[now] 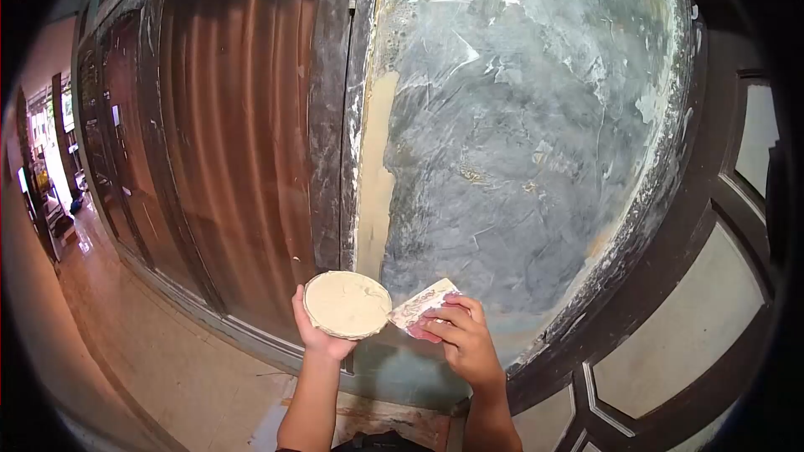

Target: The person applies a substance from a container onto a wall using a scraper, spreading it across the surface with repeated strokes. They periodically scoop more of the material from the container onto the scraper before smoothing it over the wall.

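Observation:
My left hand [318, 336] is closed around the side and underside of a round tub of cream-coloured putty [347, 305], its surface facing up at me. In my right hand [465, 339] is a flat putty scraper [423, 308], reddish and smeared with putty, the fingers pressed across its face. One corner of the scraper is at the tub's right rim; whether it touches cannot be made out. Ahead is a grey-green wall [502, 142] with white smears, and a strip of cream putty [374, 167] runs down its left edge.
Left of the wall stands a dark wooden frame [333, 117] with glass and a brown curtain [239, 125] behind it. A dark panelled door [662, 285] is on the right. Tiled floor [167, 351] stretches left towards a bright opening [57, 151].

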A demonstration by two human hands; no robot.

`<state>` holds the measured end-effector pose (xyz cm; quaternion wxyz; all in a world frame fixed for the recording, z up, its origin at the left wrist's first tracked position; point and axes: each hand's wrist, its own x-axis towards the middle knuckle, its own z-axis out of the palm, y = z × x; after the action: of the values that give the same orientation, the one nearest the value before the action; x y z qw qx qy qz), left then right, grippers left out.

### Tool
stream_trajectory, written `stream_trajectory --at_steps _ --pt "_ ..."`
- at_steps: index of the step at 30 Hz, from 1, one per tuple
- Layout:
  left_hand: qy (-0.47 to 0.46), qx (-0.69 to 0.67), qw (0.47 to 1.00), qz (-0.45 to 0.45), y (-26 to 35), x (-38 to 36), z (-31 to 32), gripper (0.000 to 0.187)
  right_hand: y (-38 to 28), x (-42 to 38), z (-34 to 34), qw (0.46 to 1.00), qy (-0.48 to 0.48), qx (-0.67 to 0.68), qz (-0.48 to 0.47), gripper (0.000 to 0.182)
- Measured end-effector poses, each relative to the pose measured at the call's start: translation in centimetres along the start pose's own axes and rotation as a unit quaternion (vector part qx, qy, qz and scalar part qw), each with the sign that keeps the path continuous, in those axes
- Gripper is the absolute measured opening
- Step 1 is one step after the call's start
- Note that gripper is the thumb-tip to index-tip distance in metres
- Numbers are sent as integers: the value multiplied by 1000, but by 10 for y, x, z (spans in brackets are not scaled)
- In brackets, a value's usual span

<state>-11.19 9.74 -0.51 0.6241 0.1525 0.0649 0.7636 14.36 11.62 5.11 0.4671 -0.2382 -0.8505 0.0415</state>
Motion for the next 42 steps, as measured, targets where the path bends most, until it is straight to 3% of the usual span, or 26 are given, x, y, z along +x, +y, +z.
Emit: stream_trajectory --at_steps 7,19,21,22,26,28,35,40,42 --pt "18 -20 999 -33 -12 -1 -6 80 -6 -2 5 1000 -27 13 5 37" --pt "0 -35 999 -9 -17 -12 -15 86 -1 -5 10 998 -12 45 36 32" --pt "-55 -54 997 -32 -13 -22 -12 87 1 -4 17 993 36 69 85 31" --pt "-37 -72 996 -31 -12 -23 -25 88 7 -3 24 989 58 76 115 20" --pt "-30 -34 999 11 0 -34 -49 92 58 6 64 982 64 5 178 16" --pt "-12 -36 999 22 9 -41 -55 92 86 11 89 974 19 -46 222 21" --pt "22 -40 995 85 37 -53 -74 84 114 30 131 975 -34 -121 186 20" --pt "32 -34 994 98 45 -55 -75 83 107 28 135 980 78 -90 156 16" --pt "24 -7 995 98 46 -55 -75 86 106 28 141 980 36 -106 161 16"
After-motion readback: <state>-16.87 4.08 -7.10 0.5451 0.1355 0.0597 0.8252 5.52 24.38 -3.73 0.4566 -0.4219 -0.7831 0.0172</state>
